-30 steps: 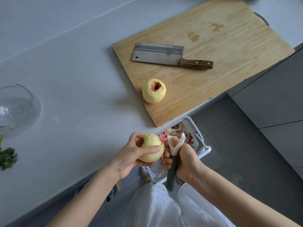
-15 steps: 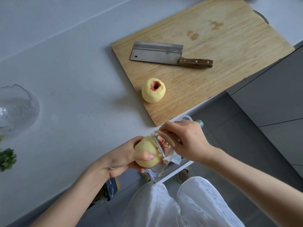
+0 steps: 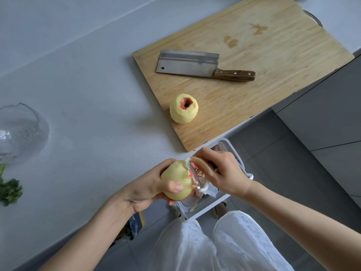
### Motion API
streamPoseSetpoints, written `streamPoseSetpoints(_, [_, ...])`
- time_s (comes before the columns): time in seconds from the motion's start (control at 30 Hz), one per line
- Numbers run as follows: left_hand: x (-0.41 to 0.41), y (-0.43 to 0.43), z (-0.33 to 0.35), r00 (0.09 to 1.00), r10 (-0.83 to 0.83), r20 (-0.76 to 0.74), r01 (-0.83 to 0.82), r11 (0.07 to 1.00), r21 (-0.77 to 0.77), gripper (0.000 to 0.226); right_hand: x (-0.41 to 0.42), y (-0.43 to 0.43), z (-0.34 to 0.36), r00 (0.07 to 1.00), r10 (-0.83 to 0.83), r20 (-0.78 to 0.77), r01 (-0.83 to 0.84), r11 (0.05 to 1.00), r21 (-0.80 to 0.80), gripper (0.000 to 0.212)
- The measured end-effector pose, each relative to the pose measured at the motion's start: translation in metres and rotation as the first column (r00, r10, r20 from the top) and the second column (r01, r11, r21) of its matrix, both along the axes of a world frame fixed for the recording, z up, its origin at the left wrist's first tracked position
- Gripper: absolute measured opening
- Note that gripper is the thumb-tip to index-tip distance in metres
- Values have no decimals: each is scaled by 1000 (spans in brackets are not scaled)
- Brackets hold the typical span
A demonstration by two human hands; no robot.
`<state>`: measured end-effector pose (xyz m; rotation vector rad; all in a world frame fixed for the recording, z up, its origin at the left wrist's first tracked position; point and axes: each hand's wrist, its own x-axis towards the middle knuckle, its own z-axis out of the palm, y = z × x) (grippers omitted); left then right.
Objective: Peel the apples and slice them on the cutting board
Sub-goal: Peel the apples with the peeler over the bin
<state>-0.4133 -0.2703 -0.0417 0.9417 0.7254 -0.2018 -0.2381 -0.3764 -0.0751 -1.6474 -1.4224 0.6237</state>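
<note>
the left hand [image 3: 144, 192] is closed round a mostly peeled apple [image 3: 175, 178], thumb laid across its near face and the other fingers wrapped behind it. it holds the fruit in the air just off the edge of the counter [image 3: 88, 85]. the right hand [image 3: 226, 173] is folded tightly over a peeler [image 3: 196, 179], so that most of the handle is hidden. only the white head and the blade show at the left of that fist. the blade lies against the right side of the held apple, where a ragged patch of red skin is still on.

straight beneath the two hands stands a white bin [image 3: 211, 204], and pinkish peelings [image 3: 218, 148] show inside it just beyond the right knuckles. beyond the grip and a little to its right, a second apple [image 3: 183, 112] sits near the closest corner of the cutting board [image 3: 263, 42]. its sides are bare and a red ring of skin is left round the hollow on top. further out on the same board a cleaver [image 3: 187, 63] lies flat, blade toward the left-hand side and wooden handle toward the right.

well away to the left of the left hand, a glass bowl [image 3: 21, 132] rests on the counter. a bunch of green herbs [image 3: 9, 190] lies nearer the person. white trousers [image 3: 195, 243] show below the forearms.
</note>
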Motion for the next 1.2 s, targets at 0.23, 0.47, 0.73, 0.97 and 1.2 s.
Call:
streamPoseSetpoints(0.23, [2, -3, -7, 998, 24, -52, -24, 1000, -7, 66, 0, -1, -9, 1000, 0, -14, 0, 999, -53, 37])
streamPoseSetpoints(0.47, [2, -5, -11, 995, 62, -79, -60, 998, 29, 74, -1, -3, -12, 998, -3, -59, -5, 991, -137, 27])
streamPoseSetpoints(0.73, [-1, -4, -4, 976, 203, 73, -202, 979, -20, 67, -2, -16, -33, 999, -50, 15, 50, 859, -510, 32])
streamPoseSetpoints(0.97, [1, 2, -1, 982, 182, 49, -182, 983, -4, 71, -5, -12, -29, 777, -328, -538, -79, 796, -600, 31])
streamPoseSetpoints(1.2, [1, -4, -8, 997, 83, -2, -83, 996, -26, 80, -9, 1, 7, 987, -121, -106, 86, 952, -293, 31])
